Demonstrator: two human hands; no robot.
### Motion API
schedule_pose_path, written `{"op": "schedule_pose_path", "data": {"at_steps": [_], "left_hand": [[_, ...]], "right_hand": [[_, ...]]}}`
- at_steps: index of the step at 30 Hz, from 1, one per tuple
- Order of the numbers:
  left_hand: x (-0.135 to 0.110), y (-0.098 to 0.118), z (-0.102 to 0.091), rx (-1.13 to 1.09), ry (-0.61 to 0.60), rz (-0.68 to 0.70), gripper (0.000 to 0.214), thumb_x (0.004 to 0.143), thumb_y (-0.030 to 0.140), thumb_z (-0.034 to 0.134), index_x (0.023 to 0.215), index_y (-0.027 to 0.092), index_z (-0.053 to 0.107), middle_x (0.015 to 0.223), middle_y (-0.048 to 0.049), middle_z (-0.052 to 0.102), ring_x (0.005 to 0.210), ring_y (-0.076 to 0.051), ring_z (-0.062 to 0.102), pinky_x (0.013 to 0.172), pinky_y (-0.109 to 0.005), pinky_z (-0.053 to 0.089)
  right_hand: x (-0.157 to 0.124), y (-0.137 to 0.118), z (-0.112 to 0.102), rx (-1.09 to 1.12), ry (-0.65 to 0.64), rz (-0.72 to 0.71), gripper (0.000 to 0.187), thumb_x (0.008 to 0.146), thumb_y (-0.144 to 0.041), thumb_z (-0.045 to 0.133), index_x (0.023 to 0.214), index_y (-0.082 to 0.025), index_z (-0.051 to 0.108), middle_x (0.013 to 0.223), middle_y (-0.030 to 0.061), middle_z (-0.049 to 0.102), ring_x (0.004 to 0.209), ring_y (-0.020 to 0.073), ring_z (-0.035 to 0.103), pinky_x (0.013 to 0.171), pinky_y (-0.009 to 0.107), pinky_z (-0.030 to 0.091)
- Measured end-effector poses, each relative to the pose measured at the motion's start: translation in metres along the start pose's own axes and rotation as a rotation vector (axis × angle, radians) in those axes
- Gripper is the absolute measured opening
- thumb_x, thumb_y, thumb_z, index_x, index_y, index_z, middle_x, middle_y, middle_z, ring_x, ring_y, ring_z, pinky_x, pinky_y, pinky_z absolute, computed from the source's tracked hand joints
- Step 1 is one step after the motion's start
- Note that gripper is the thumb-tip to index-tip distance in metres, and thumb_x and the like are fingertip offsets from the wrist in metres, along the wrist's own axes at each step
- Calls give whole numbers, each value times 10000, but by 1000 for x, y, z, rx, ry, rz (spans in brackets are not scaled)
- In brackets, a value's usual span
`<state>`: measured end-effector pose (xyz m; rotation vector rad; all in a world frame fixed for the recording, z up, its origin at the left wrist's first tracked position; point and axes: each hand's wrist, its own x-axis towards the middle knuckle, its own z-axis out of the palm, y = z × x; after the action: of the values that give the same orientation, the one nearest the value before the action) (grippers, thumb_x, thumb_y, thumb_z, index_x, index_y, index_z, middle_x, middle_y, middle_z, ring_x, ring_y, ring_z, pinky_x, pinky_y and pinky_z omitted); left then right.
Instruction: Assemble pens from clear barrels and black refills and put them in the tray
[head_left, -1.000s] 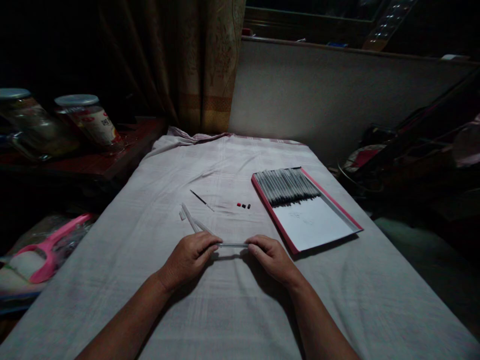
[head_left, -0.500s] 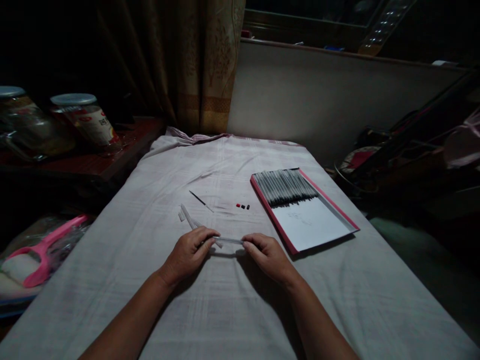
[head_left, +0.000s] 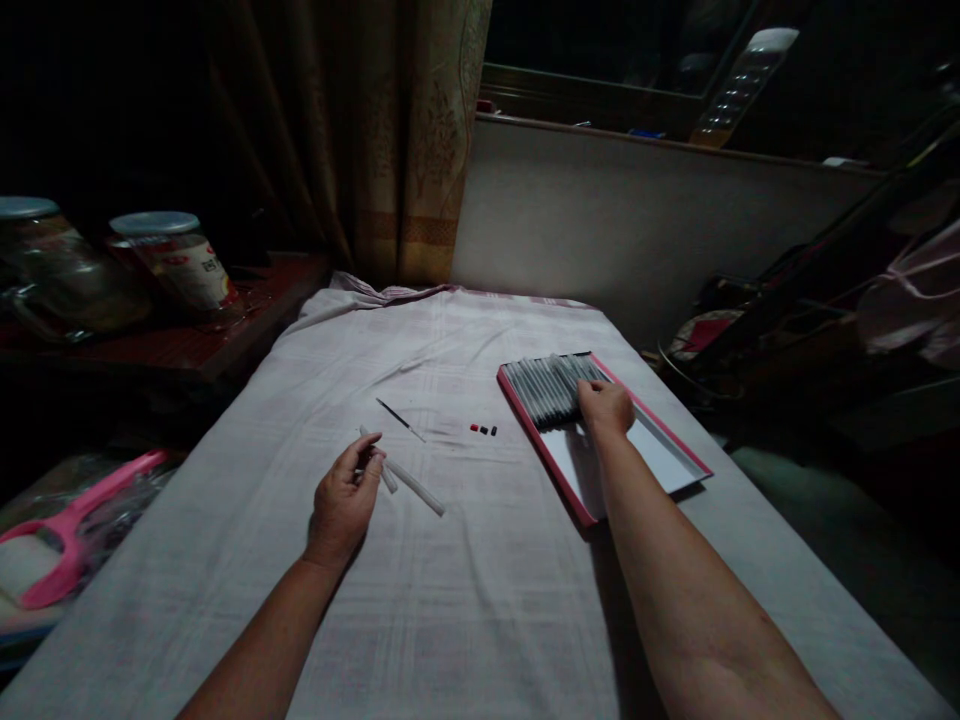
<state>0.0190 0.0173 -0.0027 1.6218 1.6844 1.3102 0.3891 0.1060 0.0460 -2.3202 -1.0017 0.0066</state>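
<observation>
My left hand (head_left: 349, 490) is over the cloth with its fingers curled, its thumb and fingertips at the upper end of a clear pen barrel (head_left: 420, 490). Beside it, a second clear tube (head_left: 388, 480) lies partly hidden behind the fingers. My right hand (head_left: 606, 408) reaches into a shallow pink-edged box (head_left: 547, 460), closed at the near end of a row of clear pens (head_left: 540, 388) with dark tips. Its fingertips are mostly hidden. A thin pen refill (head_left: 401, 420) and three small red and black plugs (head_left: 484, 430) lie between the hands.
A pale checked cloth (head_left: 450, 620) covers the table. Jars (head_left: 176, 262) stand on a dark red side table (head_left: 255, 290) at the left, above a pink-handled item (head_left: 82, 510). Behind are a curtain (head_left: 420, 170), a wall (head_left: 585, 220) and a sill holding a bottle (head_left: 742, 90).
My right hand has let go of the clear barrel and moved right and away to the pens in the box. My left hand has shifted slightly left; the barrel now slants toward me.
</observation>
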Motion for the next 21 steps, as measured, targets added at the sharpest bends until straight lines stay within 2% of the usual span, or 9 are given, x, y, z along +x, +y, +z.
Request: {"op": "schedule_pose_path", "data": {"at_steps": [4,8,10,13,15,17,19,21], "left_hand": [[4,-6,0,-102,11,-79,462,821,506,572,1137,180,660,990,-88,725,808,-199,688,737,-326,573],[7,-5,-1,-227,44,-149,462,801,497,591,1133,181,645,961,-79,715,777,-185,684,679,-303,566],[8,-4,-2,-273,73,-182,456,796,495,593,1125,183,638,961,-77,708,770,-179,677,623,-278,551],[9,-2,-4,-307,105,-194,442,793,492,591,1105,182,634,918,-70,697,762,-172,662,570,-247,520],[9,-2,-5,-313,117,-184,429,800,484,583,1098,179,633,888,-64,688,757,-166,653,559,-239,509],[10,-3,-6,-314,131,-177,412,812,466,574,1098,175,630,861,-57,679,747,-159,647,561,-236,505],[10,-6,-8,-312,150,-183,403,827,446,564,1114,170,625,859,-54,674,746,-152,646,572,-235,504],[12,-9,-10,-306,171,-197,401,842,434,553,1139,171,616,903,-61,679,767,-152,652,584,-236,508]], "right_hand": [[-2,-3,8,-63,7,14,335,806,-324,554,1001,-186,788,1025,174,736,988,339,638,841,467,454],[-4,-5,3,-92,4,-48,325,814,-325,562,1000,-182,786,1065,184,719,1025,356,614,879,509,427],[-11,-9,-2,-66,32,-139,328,827,-302,543,1021,-176,776,1091,175,710,1039,343,608,897,495,427],[-38,-22,-5,99,27,-416,309,840,-246,510,980,-158,771,1021,140,719,969,276,634,872,397,462],[-70,-35,-2,222,-120,-611,279,855,-243,513,952,-176,766,962,104,721,852,216,651,790,319,485],[-107,-49,4,250,-345,-757,240,868,-249,540,956,-213,760,951,68,721,795,177,653,738,268,477],[-142,-64,11,167,-499,-797,226,895,-275,551,988,-228,751,966,57,718,808,172,657,748,264,464],[-167,-78,19,50,-574,-793,241,911,-320,549,1043,-240,734,1051,64,708,891,186,657,764,270,455]]}}
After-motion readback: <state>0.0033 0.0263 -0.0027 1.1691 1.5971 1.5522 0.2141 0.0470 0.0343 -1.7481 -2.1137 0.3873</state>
